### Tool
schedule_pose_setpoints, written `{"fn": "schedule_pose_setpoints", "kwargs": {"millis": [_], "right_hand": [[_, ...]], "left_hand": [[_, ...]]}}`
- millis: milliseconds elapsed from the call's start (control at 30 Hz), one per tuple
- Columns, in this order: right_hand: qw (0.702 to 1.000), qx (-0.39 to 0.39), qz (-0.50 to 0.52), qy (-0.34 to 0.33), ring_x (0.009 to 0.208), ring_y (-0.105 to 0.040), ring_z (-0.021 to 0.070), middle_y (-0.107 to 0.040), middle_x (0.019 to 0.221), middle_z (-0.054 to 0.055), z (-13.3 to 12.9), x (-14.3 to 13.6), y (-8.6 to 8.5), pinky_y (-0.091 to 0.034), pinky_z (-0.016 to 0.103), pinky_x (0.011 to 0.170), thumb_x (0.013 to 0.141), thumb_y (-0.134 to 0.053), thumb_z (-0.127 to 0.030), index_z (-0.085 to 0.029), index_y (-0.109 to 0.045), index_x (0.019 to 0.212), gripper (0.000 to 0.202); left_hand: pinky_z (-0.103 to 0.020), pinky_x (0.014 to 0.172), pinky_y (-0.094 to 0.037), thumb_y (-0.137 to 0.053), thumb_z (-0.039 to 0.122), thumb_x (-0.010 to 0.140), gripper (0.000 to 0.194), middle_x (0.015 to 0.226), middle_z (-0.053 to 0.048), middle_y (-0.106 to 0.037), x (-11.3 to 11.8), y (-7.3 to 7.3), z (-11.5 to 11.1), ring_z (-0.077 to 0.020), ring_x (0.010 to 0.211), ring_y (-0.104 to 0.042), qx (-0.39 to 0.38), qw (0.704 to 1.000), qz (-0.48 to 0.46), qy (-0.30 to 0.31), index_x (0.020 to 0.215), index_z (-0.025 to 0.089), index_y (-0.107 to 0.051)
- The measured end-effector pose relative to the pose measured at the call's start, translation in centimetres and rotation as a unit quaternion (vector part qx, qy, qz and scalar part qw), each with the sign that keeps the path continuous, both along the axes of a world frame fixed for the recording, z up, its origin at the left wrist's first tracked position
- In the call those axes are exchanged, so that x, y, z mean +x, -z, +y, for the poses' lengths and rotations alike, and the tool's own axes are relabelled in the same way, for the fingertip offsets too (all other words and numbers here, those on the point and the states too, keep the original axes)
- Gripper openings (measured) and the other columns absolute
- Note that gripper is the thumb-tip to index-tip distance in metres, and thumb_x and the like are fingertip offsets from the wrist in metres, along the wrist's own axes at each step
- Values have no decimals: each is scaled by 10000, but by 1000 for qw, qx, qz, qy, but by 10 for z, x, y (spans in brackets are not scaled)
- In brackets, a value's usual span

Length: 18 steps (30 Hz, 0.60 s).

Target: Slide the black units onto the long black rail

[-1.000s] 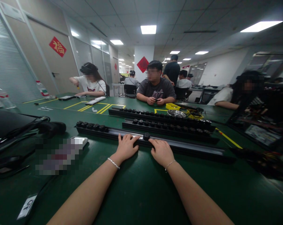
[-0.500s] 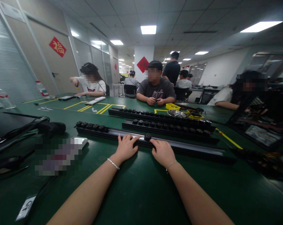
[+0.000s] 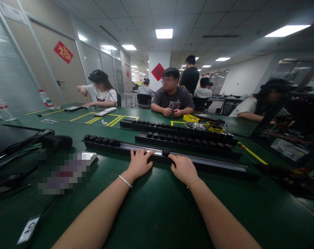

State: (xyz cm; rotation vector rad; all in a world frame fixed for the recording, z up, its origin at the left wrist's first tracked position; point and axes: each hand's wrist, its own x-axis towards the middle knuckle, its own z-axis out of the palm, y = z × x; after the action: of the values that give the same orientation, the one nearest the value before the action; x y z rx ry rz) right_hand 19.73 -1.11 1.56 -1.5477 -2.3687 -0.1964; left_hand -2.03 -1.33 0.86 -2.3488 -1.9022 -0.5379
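A long black rail (image 3: 211,162) with a shiny channel lies across the green table in front of me. My left hand (image 3: 140,164) rests on its near edge, fingers spread over the channel. A small black round-topped part (image 3: 166,152) sits in the channel between my hands. My right hand (image 3: 184,167) is to the right of this part, its outstretched index finger touching or nearly touching it. The other right fingers are partly hidden from view. Several similar black parts (image 3: 102,139) stand in a row at the rail's left end.
Behind lie two more black rails (image 3: 143,138) carrying rows of black parts. A yellow tray (image 3: 191,118) and a metal dish (image 3: 195,126) stand farther back. A blurred-out phone-like object (image 3: 88,157) lies left. Co-workers sit around the table, one person (image 3: 172,95) opposite.
The small black part has slid slightly to the right along the channel, and my right hand has shifted right with it. My left hand stays in place on the rail.
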Motion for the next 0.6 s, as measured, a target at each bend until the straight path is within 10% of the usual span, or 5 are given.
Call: {"fn": "schedule_pose_setpoints", "kwargs": {"millis": [600], "right_hand": [[999, -31, -1, 5, 1034, -573, 194, -658, 1110, 54, 1, 3, -4, -346, 324, 952, 831, -434, -243, -253, -559, 1234, 423]], "left_hand": [[-646, 1064, -96, -522, 362, 826, 508, 1119, -53, -548, -1, 2, 2, -275, 1162, -452, 3, 1000, 10, 0, 1328, 381, -442]]}}
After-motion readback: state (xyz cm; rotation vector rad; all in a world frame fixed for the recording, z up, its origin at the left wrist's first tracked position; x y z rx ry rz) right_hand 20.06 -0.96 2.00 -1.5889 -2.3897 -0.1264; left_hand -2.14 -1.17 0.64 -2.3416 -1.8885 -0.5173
